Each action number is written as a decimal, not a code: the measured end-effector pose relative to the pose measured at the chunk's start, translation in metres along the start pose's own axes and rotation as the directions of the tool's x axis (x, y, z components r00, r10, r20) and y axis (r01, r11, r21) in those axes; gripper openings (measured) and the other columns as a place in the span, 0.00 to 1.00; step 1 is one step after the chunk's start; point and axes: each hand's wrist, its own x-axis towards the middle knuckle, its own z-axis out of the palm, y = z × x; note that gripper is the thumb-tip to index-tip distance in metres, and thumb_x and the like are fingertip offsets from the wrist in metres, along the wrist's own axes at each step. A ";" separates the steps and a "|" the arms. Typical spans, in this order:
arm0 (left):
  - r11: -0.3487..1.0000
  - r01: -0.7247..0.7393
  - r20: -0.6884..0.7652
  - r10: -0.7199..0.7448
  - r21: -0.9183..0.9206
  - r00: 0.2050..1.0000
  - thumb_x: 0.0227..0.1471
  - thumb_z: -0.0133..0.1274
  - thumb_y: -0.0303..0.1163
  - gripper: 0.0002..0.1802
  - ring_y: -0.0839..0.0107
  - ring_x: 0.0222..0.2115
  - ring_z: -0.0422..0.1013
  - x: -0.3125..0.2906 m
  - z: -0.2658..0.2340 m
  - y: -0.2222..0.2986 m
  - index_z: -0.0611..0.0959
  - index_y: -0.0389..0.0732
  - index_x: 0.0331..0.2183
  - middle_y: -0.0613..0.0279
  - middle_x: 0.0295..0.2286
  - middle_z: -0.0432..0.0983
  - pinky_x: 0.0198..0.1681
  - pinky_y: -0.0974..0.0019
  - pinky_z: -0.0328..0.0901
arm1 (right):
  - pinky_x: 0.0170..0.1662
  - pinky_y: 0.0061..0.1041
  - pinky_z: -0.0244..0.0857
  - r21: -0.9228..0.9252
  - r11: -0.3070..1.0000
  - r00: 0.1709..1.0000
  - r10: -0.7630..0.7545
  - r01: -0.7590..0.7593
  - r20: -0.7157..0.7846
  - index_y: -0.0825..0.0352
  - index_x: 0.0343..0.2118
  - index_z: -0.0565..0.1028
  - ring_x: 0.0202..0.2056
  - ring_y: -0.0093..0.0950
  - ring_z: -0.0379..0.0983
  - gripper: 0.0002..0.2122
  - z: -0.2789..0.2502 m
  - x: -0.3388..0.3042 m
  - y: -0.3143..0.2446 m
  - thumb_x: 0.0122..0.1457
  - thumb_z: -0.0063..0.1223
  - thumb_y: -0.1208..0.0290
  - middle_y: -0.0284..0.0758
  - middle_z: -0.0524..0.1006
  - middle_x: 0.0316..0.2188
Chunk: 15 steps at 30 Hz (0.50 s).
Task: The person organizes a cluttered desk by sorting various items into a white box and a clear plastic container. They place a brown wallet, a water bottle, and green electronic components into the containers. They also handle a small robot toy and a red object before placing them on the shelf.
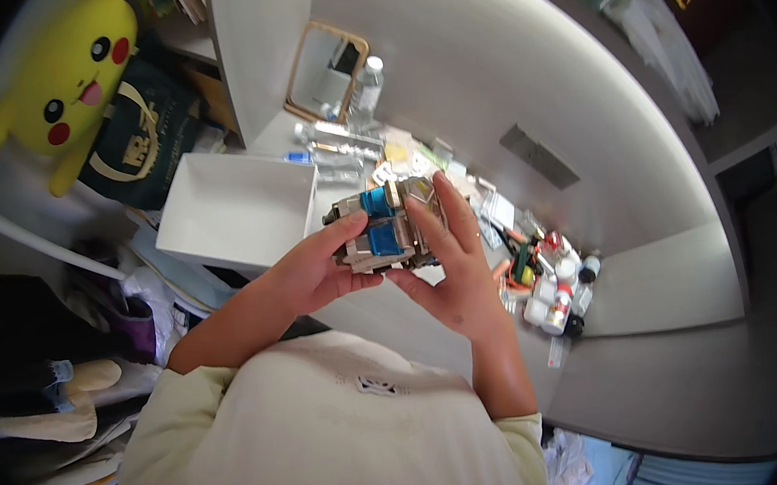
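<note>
A blocky grey-and-beige toy, perhaps a toy vehicle or folded robot figure (384, 239), with shiny blue window-like panels, is held up in front of my chest. My left hand (316, 271) grips its left end, thumb on top and fingers along its lower side. My right hand (448, 269) closes round the right end, its fingers over the upper face and its thumb at the lower edge. The fingers cover much of that right end. Just beyond my left hand, an open white box (237, 201) stands on the desk.
At the back are a wood-framed mirror (326, 69) and clear plastic bottles (366, 91). Small bottles and jars (560, 295) crowd the desk's right side, below a wall panel (539, 157). A yellow plush toy (69, 82) and dark green bag (145, 135) sit at far left.
</note>
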 end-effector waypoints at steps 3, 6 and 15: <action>0.989 -0.149 0.169 0.148 -0.011 0.974 0.60 0.49 0.49 0.32 0.65 0.53 0.68 -0.018 0.005 0.026 0.63 0.47 0.61 0.60 0.53 0.70 0.52 0.59 0.67 | 0.60 0.47 0.57 -0.146 0.977 0.987 -0.160 0.155 -0.022 0.62 0.59 0.68 0.61 0.54 0.57 0.32 -0.006 0.033 -0.016 0.49 0.67 0.67 0.51 0.56 0.64; 0.899 -0.428 0.295 0.385 0.096 0.875 0.55 0.59 0.43 0.43 0.63 0.56 0.65 -0.040 0.023 0.063 0.54 0.45 0.63 0.58 0.57 0.62 0.58 0.52 0.63 | 0.58 0.45 0.60 -0.166 0.938 0.949 -0.314 0.305 -0.031 0.63 0.58 0.69 0.59 0.54 0.60 0.31 -0.029 0.084 -0.043 0.48 0.67 0.67 0.51 0.56 0.63; 0.509 -0.839 0.466 0.706 0.189 0.534 0.58 0.55 0.43 0.20 0.72 0.40 0.72 -0.065 0.096 0.230 0.75 0.41 0.46 0.61 0.41 0.75 0.52 0.63 0.69 | 0.35 0.20 0.67 0.193 0.870 0.870 -0.480 0.455 0.111 0.72 0.53 0.67 0.37 0.22 0.71 0.21 -0.110 0.294 -0.131 0.57 0.54 0.74 0.36 0.73 0.39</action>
